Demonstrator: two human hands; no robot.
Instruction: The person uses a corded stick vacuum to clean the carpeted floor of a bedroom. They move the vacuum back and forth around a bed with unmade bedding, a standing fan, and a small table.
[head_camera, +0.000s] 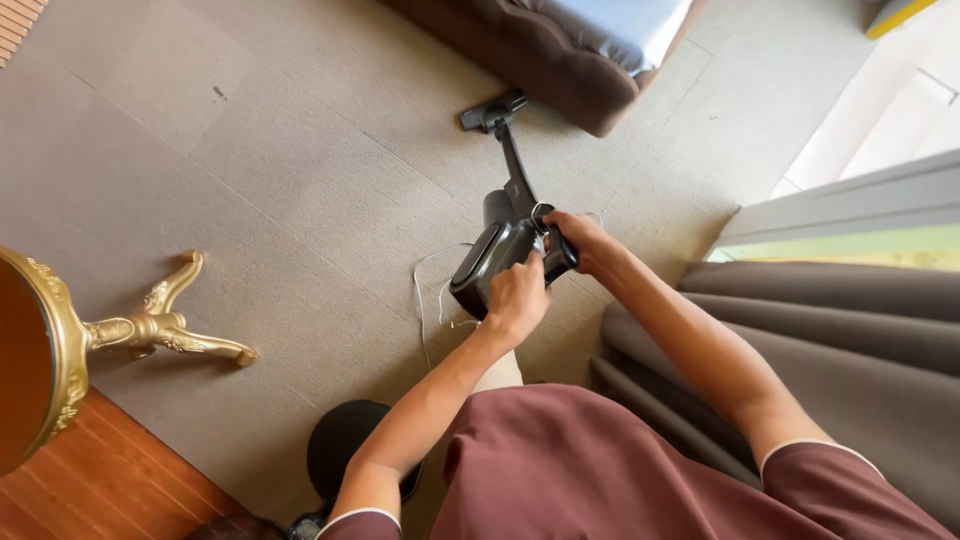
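Note:
A dark stick vacuum (497, 252) stands on the beige carpet, its tube running up to the floor head (492, 112) close to a brown sofa. My left hand (518, 296) grips the near side of the vacuum's body. My right hand (583, 240) is closed around the handle at the top right of the body. A thin white cord (428, 300) lies on the carpet beside the vacuum's left side.
The brown sofa (540, 55) with a pale cushion sits at the top. A round table with gilded legs (150, 325) stands at the left, over a wooden floor strip (110, 480). Grey curtains (850, 340) hang at the right. A black round object (340, 445) lies near my feet.

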